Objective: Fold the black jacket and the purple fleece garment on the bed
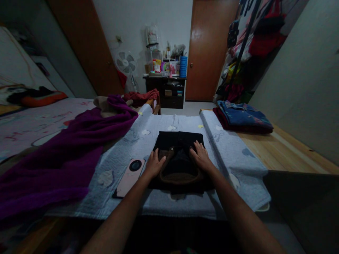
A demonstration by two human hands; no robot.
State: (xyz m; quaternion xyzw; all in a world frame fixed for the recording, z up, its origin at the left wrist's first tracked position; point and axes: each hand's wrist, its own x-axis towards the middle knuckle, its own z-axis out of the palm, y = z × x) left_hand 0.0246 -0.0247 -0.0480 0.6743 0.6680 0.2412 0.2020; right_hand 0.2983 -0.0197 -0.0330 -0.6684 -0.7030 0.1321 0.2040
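Note:
A dark folded jacket [182, 165] with a brown collar lies flat on a pale blue patterned cloth [153, 208] in front of me. My left hand [155, 163] rests on its left side, fingers stretched out and thumb apart. On its right side lies my right hand [201, 157], also flat with spread fingers. Neither hand grips the fabric. Left of the jacket, close to my left forearm, is a pale pink phone [129, 180] with a large round black camera ring.
A purple cloth [79, 141] is heaped at the left. Folded denim clothing [243, 114] sits on a dark red piece on the wooden surface [286, 148] at right. Behind are a fan [126, 62], a dark cabinet [165, 95] and a brown door [209, 49].

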